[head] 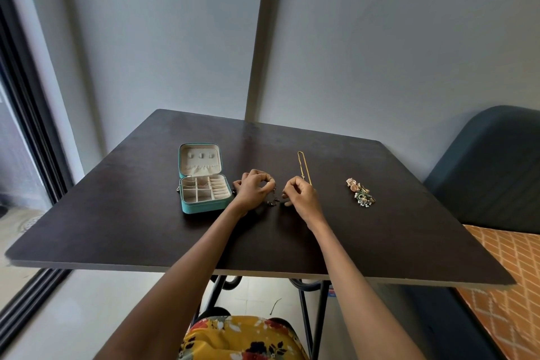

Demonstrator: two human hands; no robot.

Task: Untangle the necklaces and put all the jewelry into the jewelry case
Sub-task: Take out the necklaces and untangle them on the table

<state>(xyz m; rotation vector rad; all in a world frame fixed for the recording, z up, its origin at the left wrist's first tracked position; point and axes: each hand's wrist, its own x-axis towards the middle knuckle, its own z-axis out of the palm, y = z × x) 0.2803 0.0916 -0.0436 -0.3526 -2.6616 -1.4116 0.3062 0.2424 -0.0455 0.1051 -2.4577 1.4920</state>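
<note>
A teal jewelry case [204,206] stands open on the dark table [146,228], its cream compartments showing and a thin chain lying in the back ones. Just right of it, my left hand [254,188] and my right hand [299,194] both pinch a dark beaded necklace [273,202] that hangs between them down to the tabletop. A gold chain necklace [301,166] lies stretched straight behind my right hand. Further right sits a small heap of earrings and rings [361,192], gold, green and pearl-beaded.
The table stands against a grey wall. A dark blue chair back [491,166] and an orange patterned bed cover [502,295] are to the right. A dark window frame [32,137] runs down the left side.
</note>
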